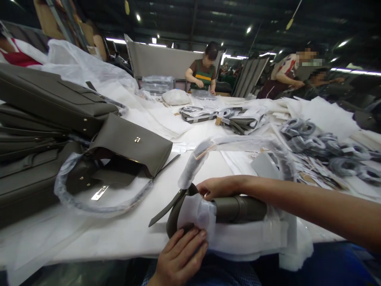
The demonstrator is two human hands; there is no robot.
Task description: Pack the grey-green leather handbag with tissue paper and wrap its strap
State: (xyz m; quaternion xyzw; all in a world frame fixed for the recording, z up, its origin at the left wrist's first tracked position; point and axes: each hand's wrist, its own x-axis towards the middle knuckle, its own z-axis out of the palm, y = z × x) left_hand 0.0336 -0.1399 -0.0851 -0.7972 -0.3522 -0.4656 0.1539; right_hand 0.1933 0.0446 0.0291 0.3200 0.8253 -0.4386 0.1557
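Observation:
In front of me lies a dark olive handbag (pixel 241 209) with white paper wrapping (pixel 195 212) on its near end. A strap end sticks out to its left. The plastic-wrapped handle (pixel 193 163) arches up behind it. My left hand (pixel 183 256) lies with its fingers stretched over the near end, tips against the paper; its thumb is hidden. My right hand (pixel 218 187) reaches across from the right, its fingers curled down at the bag's upper edge behind the paper. Its fingertips are partly hidden.
At left stands an olive handbag (pixel 131 139) with its flap up and a wrapped handle (pixel 67 198), beside stacked bags (pixel 44 95). Rolled wrapped straps (pixel 324 143) lie at right. More wrapped pieces (pixel 241 119) lie further back. A person (pixel 202 73) works across the table; others stand beyond.

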